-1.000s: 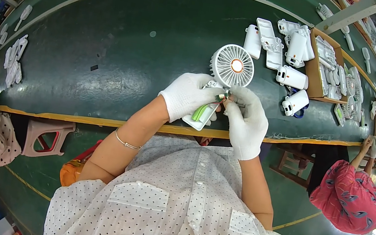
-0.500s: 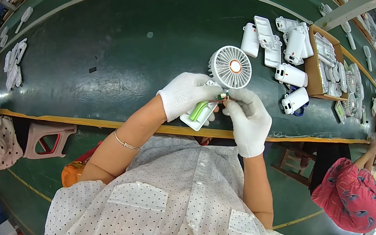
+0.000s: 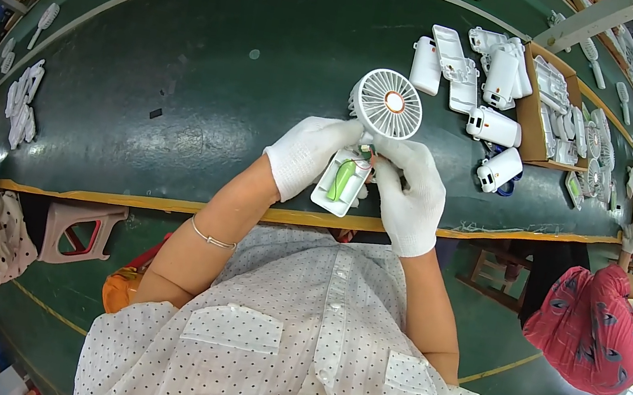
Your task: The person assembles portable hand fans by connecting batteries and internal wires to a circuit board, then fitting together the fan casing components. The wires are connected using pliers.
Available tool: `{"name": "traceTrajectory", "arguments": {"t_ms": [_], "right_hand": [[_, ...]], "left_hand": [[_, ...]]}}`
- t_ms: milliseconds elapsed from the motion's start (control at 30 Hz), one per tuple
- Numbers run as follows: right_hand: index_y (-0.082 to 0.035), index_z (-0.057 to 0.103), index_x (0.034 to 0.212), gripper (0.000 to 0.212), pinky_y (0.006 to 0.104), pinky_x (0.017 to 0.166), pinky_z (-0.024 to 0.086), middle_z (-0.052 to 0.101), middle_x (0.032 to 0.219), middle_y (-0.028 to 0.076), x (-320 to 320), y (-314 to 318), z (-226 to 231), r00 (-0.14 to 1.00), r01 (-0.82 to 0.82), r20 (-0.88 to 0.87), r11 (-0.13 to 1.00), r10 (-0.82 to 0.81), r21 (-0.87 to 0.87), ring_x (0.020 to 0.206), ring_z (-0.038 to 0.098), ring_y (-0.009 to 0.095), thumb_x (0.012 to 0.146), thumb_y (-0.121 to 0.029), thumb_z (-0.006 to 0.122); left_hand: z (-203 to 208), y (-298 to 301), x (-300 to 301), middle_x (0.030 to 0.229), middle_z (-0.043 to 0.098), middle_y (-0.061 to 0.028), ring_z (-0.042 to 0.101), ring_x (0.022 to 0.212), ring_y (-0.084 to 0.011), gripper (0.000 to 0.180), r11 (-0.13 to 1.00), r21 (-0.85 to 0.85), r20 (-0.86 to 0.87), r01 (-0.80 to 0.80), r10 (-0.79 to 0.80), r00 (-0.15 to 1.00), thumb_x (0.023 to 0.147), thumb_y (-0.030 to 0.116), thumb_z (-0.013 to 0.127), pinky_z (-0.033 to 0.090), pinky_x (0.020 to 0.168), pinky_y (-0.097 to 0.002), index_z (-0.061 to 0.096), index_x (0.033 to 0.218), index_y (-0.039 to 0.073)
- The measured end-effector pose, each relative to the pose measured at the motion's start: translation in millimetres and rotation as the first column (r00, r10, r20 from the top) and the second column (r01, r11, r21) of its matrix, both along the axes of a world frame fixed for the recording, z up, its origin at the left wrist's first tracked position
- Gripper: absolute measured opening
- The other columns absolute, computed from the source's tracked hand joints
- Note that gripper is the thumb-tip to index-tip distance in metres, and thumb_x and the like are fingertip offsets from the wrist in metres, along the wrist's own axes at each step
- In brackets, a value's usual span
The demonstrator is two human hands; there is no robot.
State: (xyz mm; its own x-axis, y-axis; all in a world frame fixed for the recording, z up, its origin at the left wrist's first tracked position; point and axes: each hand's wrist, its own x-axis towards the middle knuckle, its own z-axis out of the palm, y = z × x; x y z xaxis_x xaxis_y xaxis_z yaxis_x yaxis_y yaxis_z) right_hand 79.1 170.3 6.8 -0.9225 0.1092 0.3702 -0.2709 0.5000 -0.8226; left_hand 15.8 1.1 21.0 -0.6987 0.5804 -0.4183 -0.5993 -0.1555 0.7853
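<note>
your dark green desk (image 3: 215, 55) has a yellow front edge (image 3: 164, 206). toward your right, white casings (image 3: 426, 65) lie on it, some overlapping, just beside an open cardboard box (image 3: 525, 124). toward your left, you have a cluster of white pieces (image 3: 22, 102), well apart from the casings.

Left hand (image 3: 309, 153) shifted — green battery (image 3: 343, 179) shows more fully.

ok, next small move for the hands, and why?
Probably nudge the small circuit board flat with the right hand, while the left hand steadies the open white handle. The green battery lies inside; the board is at the fan-head end, and whether it's seated isn't clear.
</note>
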Motion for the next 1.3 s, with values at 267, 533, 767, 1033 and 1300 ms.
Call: {"name": "traceTrajectory", "arguments": {"t_ms": [267,533,767,1033,1300], "right_hand": [[-0.005,0.073,0.105,0.026,0.0287,0.074,0.051,0.068,0.097,0.009,0,-4,-3,0.993,0.031,-0.117,0.998,-0.025,0.055,0.083,0.066,0.019,0.083,0.007,0.067],[-0.006,0.073,0.106,0.027,0.03,0.074,0.052,0.067,0.096,0.01,-3,-1,6,0.992,-0.028,-0.109,0.968,0.056,0.248,0.084,0.067,0.021,0.083,0.007,0.067],[-0.005,0.073,0.106,0.025,0.0288,0.076,0.052,0.068,0.096,0.01,-3,-1,8,0.997,-0.026,-0.073,0.988,0.037,0.15,0.085,0.067,0.02,0.084,0.006,0.066],[-0.005,0.073,0.107,0.024,0.0291,0.075,0.052,0.068,0.098,0.011,-2,-1,2,0.997,-0.003,-0.071,0.983,0.016,0.183,0.085,0.067,0.021,0.085,0.005,0.067],[-0.008,0.073,0.106,0.029,0.0347,0.071,0.051,0.064,0.092,0.01,-3,-3,13,0.992,-0.043,-0.091,0.898,0.092,0.438,0.083,0.064,0.027,0.08,0.004,0.068]], "left_hand": [[1,3,-1,0.09,0.07,-0.0108,0.07,0.074,-0.0178,0.035,0.994,-0.106,-0.04,0.002,-0.006,0.999,0.097,0.028,0.053,0.057,0.069,-0.0302,0.067,0.099,-0.004],[-6,-1,-3,0.09,0.07,-0.0109,0.071,0.076,-0.0181,0.037,0.987,-0.16,-0.245,0.021,-0.061,0.968,0.097,0.029,0.052,0.056,0.07,-0.0299,0.066,0.098,-0.004],[3,-1,-3,0.093,0.07,-0.0101,0.07,0.081,-0.0161,0.034,0.995,-0.095,-0.029,0.039,-0.042,0.999,0.101,0.029,0.052,0.057,0.073,-0.0291,0.066,0.1,-0.003],[-5,0,-6,0.094,0.07,-0.0105,0.07,0.083,-0.0197,0.026,0.982,-0.186,-0.097,0.036,-0.055,0.994,0.1,0.023,0.052,0.057,0.075,-0.0312,0.065,0.103,0.0],[-16,-3,-9,0.092,0.066,-0.0154,0.068,0.082,-0.0271,0.012,0.894,-0.442,-0.495,0.066,-0.305,0.814,0.09,0.001,0.057,0.055,0.072,-0.0335,0.062,0.1,0.0]]}}
